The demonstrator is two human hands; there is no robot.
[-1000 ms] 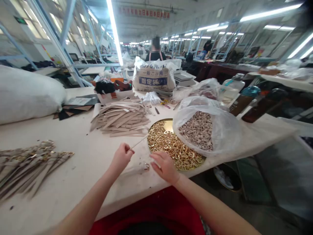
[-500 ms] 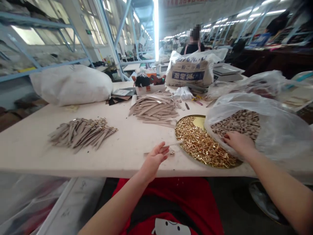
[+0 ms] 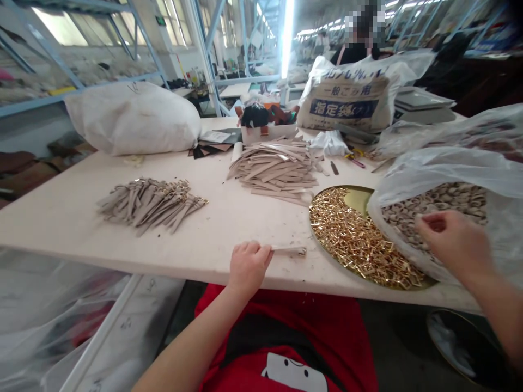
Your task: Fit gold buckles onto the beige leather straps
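Observation:
Near the table's front edge my left hand (image 3: 249, 268) is closed on a beige strip (image 3: 286, 250), whose right end carries a small gold buckle. My right hand (image 3: 451, 239) is over the open plastic bag (image 3: 441, 163) of small beige loops (image 3: 453, 198); its fingers are pinched together, and a small pale piece shows at their tips, perhaps a loop. Between the hands lies a round gold tray (image 3: 362, 198) heaped with gold buckles (image 3: 351, 234).
Plain strips (image 3: 278, 166) are piled at the table's middle, and strips with gold buckles (image 3: 151, 204) at the left. Behind stand a white sack (image 3: 134, 117), a printed bag (image 3: 347, 98) and a box (image 3: 267, 133). A person (image 3: 357, 49) is in the background.
The view has shifted. My left hand has turned palm down and closed round the strip, now with the buckle at its end. My right hand has lifted from the loops, fingers pinched.

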